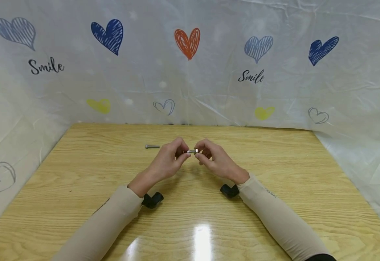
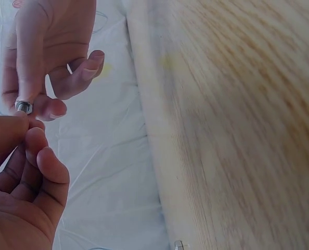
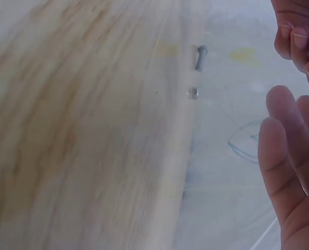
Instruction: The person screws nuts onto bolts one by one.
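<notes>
At a wood-grained table, you held a silver bolt between your two hands, level and raised above the tabletop; your left hand pinched one end between thumb and fingertips, the grip narrow and closed on the metal; your right hand pinched a hex nut at the other end, thumb and forefinger drawn close about it; the left wrist view showed the bolt's threads at the nut's opening, though how far the two were joined, you could not tell. Your right hand's outer fingers stretched loosely away from the pinch; its grip fell outside the right wrist view.

Beyond your left hand, a second bolt lay flat on the table, its head toward your left, touched by neither hand; near it, in the right wrist view, sat a small metal piece, too blurred to name with certainty. Beige sleeves covered your forearms, with a black wrist mount beneath each wrist; light glared off the near tabletop; behind the table hung a pale cloth, creased and printed with red, blue and yellow hearts and the word "Smile".
</notes>
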Action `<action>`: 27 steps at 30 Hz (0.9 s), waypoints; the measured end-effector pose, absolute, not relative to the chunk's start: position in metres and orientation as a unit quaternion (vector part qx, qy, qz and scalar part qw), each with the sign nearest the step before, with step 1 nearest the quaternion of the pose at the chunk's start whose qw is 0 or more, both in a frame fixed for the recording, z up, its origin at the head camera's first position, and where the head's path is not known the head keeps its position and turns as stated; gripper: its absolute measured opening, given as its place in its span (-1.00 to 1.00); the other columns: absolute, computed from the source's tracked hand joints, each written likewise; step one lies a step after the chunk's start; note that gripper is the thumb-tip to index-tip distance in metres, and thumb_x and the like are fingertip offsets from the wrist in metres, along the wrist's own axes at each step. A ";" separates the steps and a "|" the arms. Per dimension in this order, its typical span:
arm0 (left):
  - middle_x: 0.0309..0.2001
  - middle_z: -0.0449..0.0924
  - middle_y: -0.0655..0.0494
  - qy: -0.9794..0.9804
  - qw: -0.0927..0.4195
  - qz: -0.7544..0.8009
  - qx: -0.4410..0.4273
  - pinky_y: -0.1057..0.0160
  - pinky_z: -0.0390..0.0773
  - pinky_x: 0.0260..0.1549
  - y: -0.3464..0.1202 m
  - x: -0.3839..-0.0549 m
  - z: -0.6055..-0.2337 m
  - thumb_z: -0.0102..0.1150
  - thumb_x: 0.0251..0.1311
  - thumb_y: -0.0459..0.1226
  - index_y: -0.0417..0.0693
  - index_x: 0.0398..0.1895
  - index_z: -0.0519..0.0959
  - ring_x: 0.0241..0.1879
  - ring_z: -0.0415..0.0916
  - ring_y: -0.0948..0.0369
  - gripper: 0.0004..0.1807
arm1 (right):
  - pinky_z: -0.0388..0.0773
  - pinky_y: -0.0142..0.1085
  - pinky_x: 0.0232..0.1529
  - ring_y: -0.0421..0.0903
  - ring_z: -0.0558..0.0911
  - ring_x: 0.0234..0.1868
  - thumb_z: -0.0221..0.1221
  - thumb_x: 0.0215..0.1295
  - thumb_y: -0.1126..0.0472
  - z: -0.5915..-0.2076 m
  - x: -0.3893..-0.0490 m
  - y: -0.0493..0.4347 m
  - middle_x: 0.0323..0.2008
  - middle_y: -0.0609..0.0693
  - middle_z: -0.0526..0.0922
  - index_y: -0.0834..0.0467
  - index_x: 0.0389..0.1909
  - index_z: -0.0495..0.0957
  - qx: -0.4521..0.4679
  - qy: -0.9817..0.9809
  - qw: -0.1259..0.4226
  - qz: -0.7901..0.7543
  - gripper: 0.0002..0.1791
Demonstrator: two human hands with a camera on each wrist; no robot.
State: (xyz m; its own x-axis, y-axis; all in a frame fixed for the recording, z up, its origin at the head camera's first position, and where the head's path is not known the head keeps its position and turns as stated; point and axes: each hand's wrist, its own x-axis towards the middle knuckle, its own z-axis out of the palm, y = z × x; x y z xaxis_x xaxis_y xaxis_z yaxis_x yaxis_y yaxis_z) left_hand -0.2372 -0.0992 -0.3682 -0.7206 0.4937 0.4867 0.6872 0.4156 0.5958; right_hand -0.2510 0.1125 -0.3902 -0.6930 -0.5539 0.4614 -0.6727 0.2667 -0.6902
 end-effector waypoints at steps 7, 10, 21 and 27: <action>-0.45 0.49 0.12 -0.830 0.114 -0.409 -0.361 0.30 0.44 -0.53 -0.099 -0.237 -0.368 0.17 0.26 -0.42 -0.17 -0.28 0.44 -0.56 0.37 0.29 -0.90 | 0.49 -0.16 -0.44 0.01 0.57 -0.47 -0.04 0.49 0.13 -0.390 -0.251 0.114 -0.43 0.02 0.53 0.09 -0.23 0.53 0.377 -0.806 0.067 0.451 -0.80; -0.44 0.50 0.11 -0.830 0.111 -0.410 -0.363 0.30 0.44 -0.52 -0.099 -0.237 -0.368 0.16 0.27 -0.41 -0.19 -0.27 0.43 -0.55 0.37 0.29 -0.90 | 0.49 -0.16 -0.42 -0.04 0.56 -0.46 -0.06 0.50 0.12 -0.389 -0.252 0.115 -0.41 0.08 0.54 0.05 -0.23 0.55 0.373 -0.810 0.065 0.449 -0.79; -0.44 0.49 0.15 -0.829 0.110 -0.412 -0.362 0.31 0.45 -0.52 -0.099 -0.239 -0.370 0.16 0.28 -0.38 -0.17 -0.28 0.43 -0.55 0.38 0.30 -0.91 | 0.51 -0.26 -0.43 -0.19 0.57 -0.44 0.19 0.34 0.19 -0.389 -0.250 0.114 -0.17 -0.07 0.53 0.11 -0.04 0.39 0.367 -0.804 0.073 0.463 -0.75; -0.44 0.49 0.16 -0.831 0.115 -0.408 -0.359 0.31 0.46 -0.52 -0.098 -0.239 -0.370 0.17 0.27 -0.39 -0.14 -0.28 0.44 -0.55 0.38 0.29 -0.90 | 0.51 -0.18 -0.51 -0.01 0.60 -0.50 0.13 0.37 0.27 -0.390 -0.251 0.113 -0.25 -0.04 0.54 0.10 -0.10 0.39 0.384 -0.790 0.071 0.472 -0.84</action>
State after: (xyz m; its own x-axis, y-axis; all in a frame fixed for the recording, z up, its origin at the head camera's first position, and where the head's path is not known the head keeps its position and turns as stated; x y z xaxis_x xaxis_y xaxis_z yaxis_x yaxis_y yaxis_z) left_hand -0.2391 -0.0984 -0.3702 -0.7154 0.5033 0.4847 0.6912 0.4083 0.5962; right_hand -0.2511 0.1133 -0.3902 -0.6954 -0.5397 0.4745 -0.6737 0.2598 -0.6918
